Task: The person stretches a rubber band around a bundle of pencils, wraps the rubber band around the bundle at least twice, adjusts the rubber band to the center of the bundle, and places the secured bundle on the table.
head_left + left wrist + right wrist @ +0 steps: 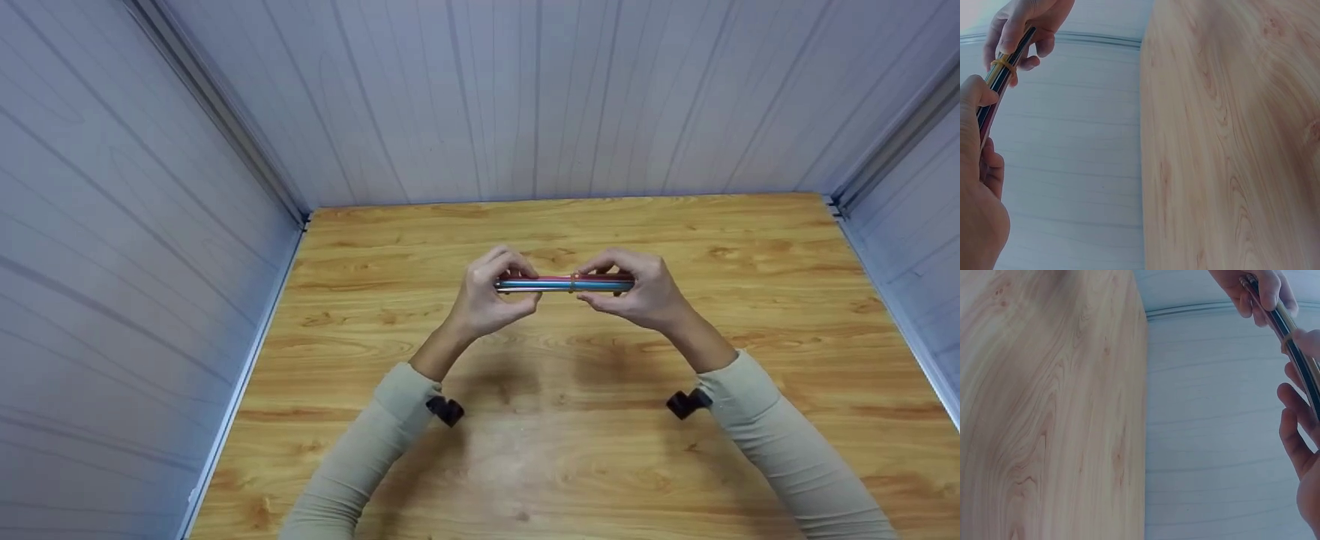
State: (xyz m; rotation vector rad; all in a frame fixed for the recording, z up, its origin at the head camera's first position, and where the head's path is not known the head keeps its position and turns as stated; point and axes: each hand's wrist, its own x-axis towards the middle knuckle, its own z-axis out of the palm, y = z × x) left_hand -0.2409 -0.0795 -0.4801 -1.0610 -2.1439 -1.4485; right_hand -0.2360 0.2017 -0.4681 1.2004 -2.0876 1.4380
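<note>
A bundle of slim coloured pencils, red, blue and pale among them, lies level between both hands above the table. An orange-yellow rubber band circles it, seen also as a loop in the left wrist view. My left hand pinches the left end between thumb and fingers. Around the right end, my right hand grips with thumb below and fingers above, close to the band. In the right wrist view, the bundle's far end pokes out past the left hand. The fingers cover parts of both ends.
Beneath the hands is a wood-grain table. Pale panelled walls stand behind it and at both sides. A small black device sits at the left cuff, and another black device at the right cuff.
</note>
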